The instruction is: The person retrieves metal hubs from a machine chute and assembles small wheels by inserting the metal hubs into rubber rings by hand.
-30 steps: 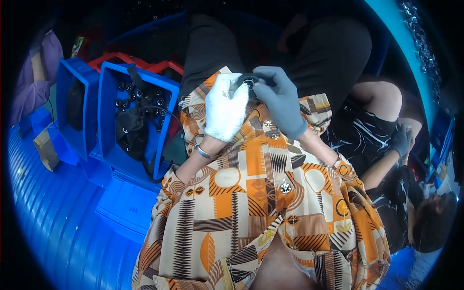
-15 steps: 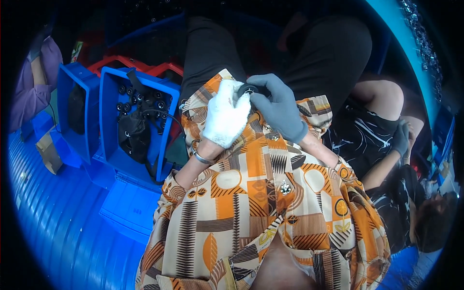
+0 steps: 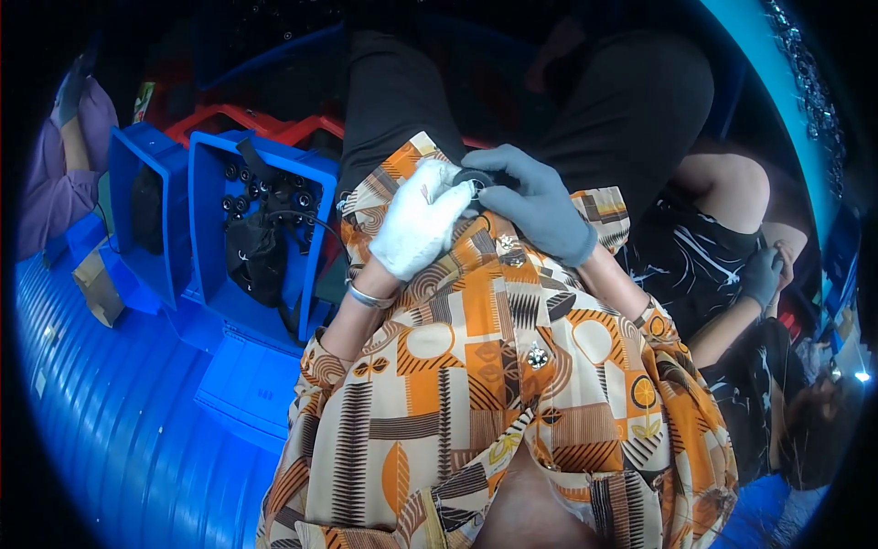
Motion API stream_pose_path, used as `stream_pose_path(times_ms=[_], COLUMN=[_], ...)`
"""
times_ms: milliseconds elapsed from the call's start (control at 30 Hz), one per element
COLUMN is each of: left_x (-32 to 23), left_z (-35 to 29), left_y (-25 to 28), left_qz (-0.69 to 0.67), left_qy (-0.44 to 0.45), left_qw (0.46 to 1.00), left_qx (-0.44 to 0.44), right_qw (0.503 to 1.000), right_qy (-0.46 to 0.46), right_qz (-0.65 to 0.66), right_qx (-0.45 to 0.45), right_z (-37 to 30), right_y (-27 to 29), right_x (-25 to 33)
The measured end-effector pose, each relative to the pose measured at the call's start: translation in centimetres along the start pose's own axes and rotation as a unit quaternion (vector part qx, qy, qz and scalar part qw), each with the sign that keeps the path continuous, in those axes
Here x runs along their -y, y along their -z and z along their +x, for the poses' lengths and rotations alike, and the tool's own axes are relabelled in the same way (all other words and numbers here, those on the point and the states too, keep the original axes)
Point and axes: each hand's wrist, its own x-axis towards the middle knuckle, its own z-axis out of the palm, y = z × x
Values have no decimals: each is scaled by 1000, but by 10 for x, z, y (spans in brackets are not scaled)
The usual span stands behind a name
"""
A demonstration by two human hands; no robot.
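Both hands meet in front of my lap on a small black round part like a wheel (image 3: 472,178), with a pale shiny centre. My left hand (image 3: 413,221), in a white glove, pinches it from the left, thumb near its centre. On the other side, the grey-gloved fingers of my right hand (image 3: 540,209) close around its edge. My fingers cover part of it, so its full shape is hidden.
To my left, a blue bin (image 3: 203,242) holds several black wheel-like parts (image 3: 243,174) and a black cloth bag (image 3: 254,252). A second blue bin (image 3: 169,265) adjoins it. Red frames (image 3: 219,117) stand behind. Co-workers sit at left (image 3: 57,197) and right (image 3: 732,247).
My hands have drawn slightly toward me, and the black wheel-like part has turned in my fingers. Both hands keep hold of it. The right-hand co-worker's hands have shifted a little.
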Motion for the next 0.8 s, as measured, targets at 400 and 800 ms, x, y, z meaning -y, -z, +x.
stream_pose_path(times_ms=[400,800], left_x=[-13,-1], left_z=[-6,-5], left_y=[10,3], left_qz=[-159,-148], left_qy=[49,-13], left_qw=[975,988], left_qx=[148,44], right_qw=[983,953], right_qy=[113,192], right_qz=[-138,-233], right_qx=[38,-22], right_z=[-5,0], right_y=[-5,-9], right_x=[22,37])
